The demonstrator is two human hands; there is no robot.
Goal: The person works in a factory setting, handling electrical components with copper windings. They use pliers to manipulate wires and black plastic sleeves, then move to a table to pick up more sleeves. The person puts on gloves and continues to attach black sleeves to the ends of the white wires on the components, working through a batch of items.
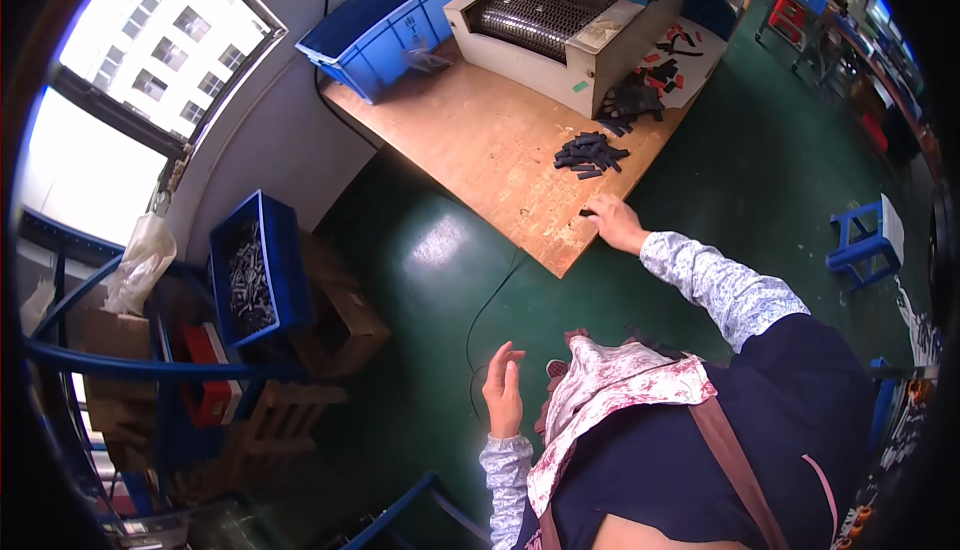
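Observation:
My right hand (617, 222) reaches over the near right corner of the wooden tabletop (470, 150). Its fingertips are closed on a small black piece (586, 212) at the board's surface; most of the piece is hidden. Just beyond that hand lies a loose pile of short black strips (590, 154). My left hand (503, 390) hangs in the air in front of my apron, off the table. Its fingers are stretched out and slightly apart, with nothing in them.
At the table's far end stands a machine with a metal mesh conveyor (545, 18). A blue crate (385, 35) sits left of it; a dark glove (632, 100) lies beside it. A blue bin of small grey parts (250, 280) is at left. A blue stool (862, 240) stands right.

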